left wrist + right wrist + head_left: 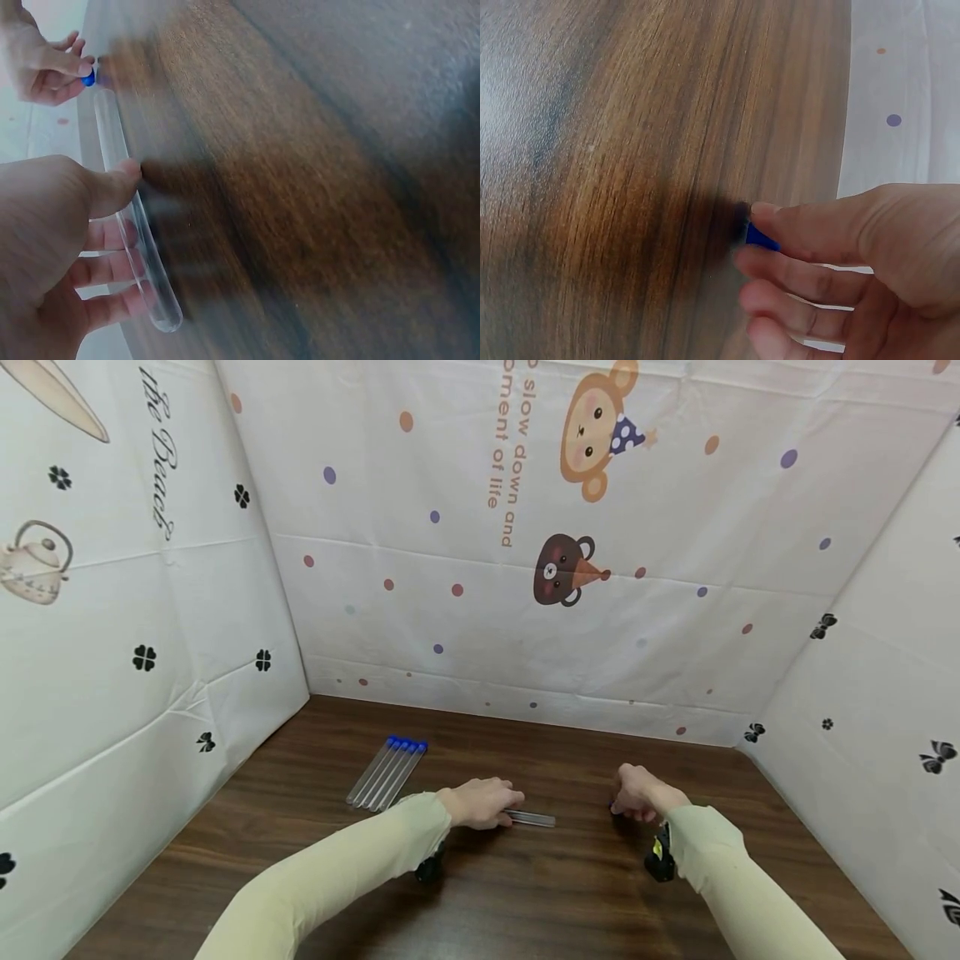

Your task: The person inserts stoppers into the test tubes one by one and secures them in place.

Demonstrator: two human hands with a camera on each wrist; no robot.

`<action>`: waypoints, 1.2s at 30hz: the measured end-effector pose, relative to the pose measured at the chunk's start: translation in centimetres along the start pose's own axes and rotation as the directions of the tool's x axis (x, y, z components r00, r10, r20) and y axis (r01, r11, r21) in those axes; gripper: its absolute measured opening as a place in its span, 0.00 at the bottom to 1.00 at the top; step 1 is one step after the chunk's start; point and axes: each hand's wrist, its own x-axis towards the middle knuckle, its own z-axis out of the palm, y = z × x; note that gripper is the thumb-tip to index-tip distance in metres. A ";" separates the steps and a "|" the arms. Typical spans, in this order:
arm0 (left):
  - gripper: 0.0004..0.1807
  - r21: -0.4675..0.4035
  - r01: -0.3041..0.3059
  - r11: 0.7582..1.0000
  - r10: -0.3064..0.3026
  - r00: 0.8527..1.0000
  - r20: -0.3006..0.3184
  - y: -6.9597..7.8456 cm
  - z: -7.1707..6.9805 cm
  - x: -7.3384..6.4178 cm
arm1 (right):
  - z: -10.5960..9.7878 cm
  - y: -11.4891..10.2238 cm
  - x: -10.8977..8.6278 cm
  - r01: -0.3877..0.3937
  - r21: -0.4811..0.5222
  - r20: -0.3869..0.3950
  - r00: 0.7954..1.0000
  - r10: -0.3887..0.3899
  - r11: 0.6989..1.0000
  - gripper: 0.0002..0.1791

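My left hand (483,802) grips a clear test tube (534,818) low over the wooden table. In the left wrist view the thumb lies across one side of the tube (153,259), and the fingers show through its wall from behind. The rounded end of the tube points back toward the wrist camera; its other end points toward my right hand. Farther right, my right hand (641,792) pinches a small blue cap (761,238) between thumb and forefinger, close to the tabletop. A gap separates the cap from the tube in the left wrist view.
Several clear tubes (384,775) with blue caps lie side by side on the table (525,893), left of my left hand. Printed white cloth (465,618) walls the table at the back and both sides. A black device (660,856) sits at the right wrist.
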 end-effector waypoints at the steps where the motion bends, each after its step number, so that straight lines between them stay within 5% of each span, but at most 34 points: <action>1: 0.05 0.000 -0.001 1.000 0.001 1.000 -0.001 0.0 0.0 0.0 | 0.0 0.0 0.0 0.009 -0.001 -0.006 1.000 -0.009 1.000 0.05; 10: 0.03 0.002 0.001 1.000 -0.001 0.998 -0.057 -0.4 -0.8 0.2 | -0.6 -0.1 -0.1 0.072 0.080 -0.068 0.995 -0.067 0.994 0.06; 22: 0.25 -0.041 0.036 0.999 -0.044 0.978 -0.206 -1.8 -3.6 0.1 | -1.6 -0.8 0.1 0.205 0.206 -0.173 0.970 -0.170 0.957 0.04; 36: 0.30 0.044 0.092 0.995 -0.080 0.973 -0.218 -2.9 -5.0 0.4 | -2.3 -2.6 0.6 0.278 0.496 -0.284 0.947 -0.149 0.823 0.13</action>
